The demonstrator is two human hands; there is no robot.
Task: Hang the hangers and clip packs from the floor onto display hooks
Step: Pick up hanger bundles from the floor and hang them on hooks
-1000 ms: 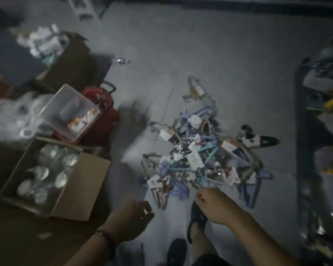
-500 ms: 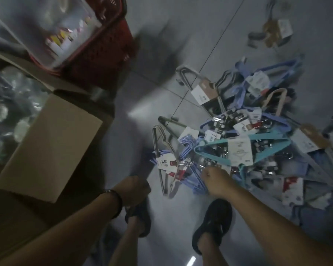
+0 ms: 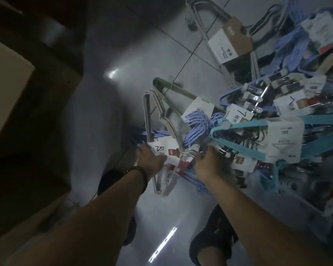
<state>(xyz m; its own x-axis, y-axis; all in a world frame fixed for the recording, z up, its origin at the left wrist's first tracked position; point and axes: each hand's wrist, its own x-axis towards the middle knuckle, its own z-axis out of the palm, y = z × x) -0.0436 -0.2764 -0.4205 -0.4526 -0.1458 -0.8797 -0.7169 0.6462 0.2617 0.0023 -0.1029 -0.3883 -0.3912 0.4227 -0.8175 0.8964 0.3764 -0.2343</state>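
Bending low over the floor (image 3: 104, 96), I see from my head camera that I am near the very start of this job: nothing visible has been hung, and no display hooks are in view at all. The whole heap of stock lies on the grey tiles, spread from in front of my feet out toward the floor's far right. My left hand (image 3: 150, 162), with a dark bracelet (image 3: 140, 174) at the wrist, grips the white hanger pack (image 3: 162, 120) by its white-and-red card, at the near left edge of the heap. My right hand (image 3: 208, 164) is pushed into the tangle just beside it, where metal hooks meet the lavender hangers (image 3: 196, 123). Its fingers are buried and blurred, so I cannot tell whether it holds anything. Touching that hand's far side lies the teal hanger pack (image 3: 238, 129). Beyond it a clip pack (image 3: 258, 93) sits on top of the pile, and further out a grey hanger pack (image 3: 231, 39) with a brown card lies flat on the tiles. A cardboard box (image 3: 8, 73) stands well apart at the floor's left side. My guess is that I am picking up the first pack or two. Left to do is almost everything: lifting these free of the tangle, carrying them to the hooks, hanging them, then coming back for the rest.
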